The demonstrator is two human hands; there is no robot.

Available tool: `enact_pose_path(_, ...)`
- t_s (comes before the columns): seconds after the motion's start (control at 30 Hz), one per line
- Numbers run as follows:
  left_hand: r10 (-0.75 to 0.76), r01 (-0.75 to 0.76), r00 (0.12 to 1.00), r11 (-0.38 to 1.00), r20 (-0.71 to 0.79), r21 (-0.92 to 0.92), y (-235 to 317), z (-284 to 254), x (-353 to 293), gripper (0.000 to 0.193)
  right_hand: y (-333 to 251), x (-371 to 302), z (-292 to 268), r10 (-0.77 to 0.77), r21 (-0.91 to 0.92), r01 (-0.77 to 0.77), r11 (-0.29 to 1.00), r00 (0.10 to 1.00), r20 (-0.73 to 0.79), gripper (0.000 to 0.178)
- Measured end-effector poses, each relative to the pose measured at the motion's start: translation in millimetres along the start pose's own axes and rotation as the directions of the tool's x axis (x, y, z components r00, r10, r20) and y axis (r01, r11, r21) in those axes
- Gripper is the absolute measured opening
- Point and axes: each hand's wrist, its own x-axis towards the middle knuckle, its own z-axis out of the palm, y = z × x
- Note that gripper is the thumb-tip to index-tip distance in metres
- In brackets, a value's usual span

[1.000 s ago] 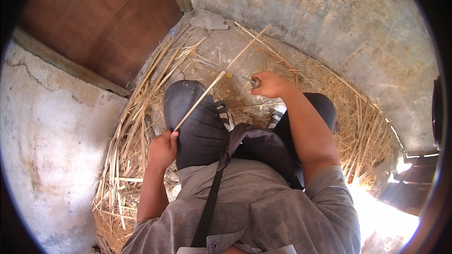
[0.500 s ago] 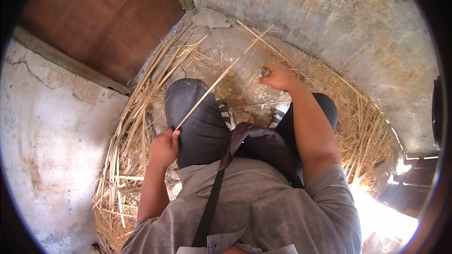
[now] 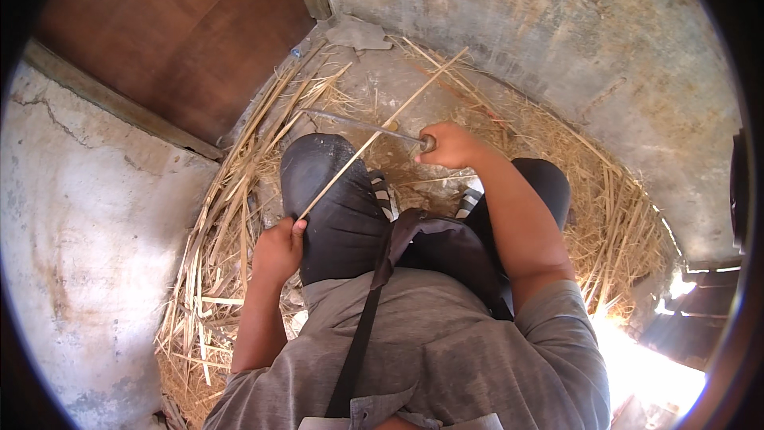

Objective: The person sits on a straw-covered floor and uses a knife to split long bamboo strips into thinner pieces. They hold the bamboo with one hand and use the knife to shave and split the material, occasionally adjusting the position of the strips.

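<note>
My left hand (image 3: 278,248) is closed round the near end of a long pale strip of split cane or bamboo (image 3: 348,166). The strip slants over my left thigh, away and to the right, and its far end widens near the back wall. In my closed right hand (image 3: 454,146) is the round handle of a long, thin, dark blade with a bent tip, like a sickle (image 3: 350,119). The blade points left and crosses the strip beyond my knees. Whether the two touch I cannot tell.
Long loose strips (image 3: 231,199) lie in a heap along my left side. Fine shavings (image 3: 593,191) and more strips cover the floor on the right. Plastered walls (image 3: 525,16) and a brown door panel (image 3: 175,40) close in around me. A flat stone (image 3: 358,34) lies in the far corner.
My right hand has moved left and slightly nearer. The sickle-like blade, scarcely visible before, now lies across the strip. My left hand has kept its hold, and the strip has shifted only slightly.
</note>
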Motion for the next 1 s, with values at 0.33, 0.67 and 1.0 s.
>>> enact_pose_path(0.33,0.007,-0.007,1.000,1.000,0.016,0.004,-2.4,3.9,2.7,0.042,66.2,-5.3,-17.6,0.454,0.485,-0.343,0.805,0.881,-0.130,0.074)
enact_pose_path(0.67,-0.004,0.004,0.999,1.000,0.052,0.008,0.0,-2.7,4.1,0.044,12.4,-0.4,15.6,-0.033,0.021,0.035,0.999,0.994,-0.100,0.063)
enact_pose_path(1.0,-0.003,0.003,0.999,1.000,0.049,-0.001,-2.4,-0.4,4.3,0.044,59.9,-3.5,-7.3,0.351,0.364,-0.254,0.896,0.907,-0.231,0.076)
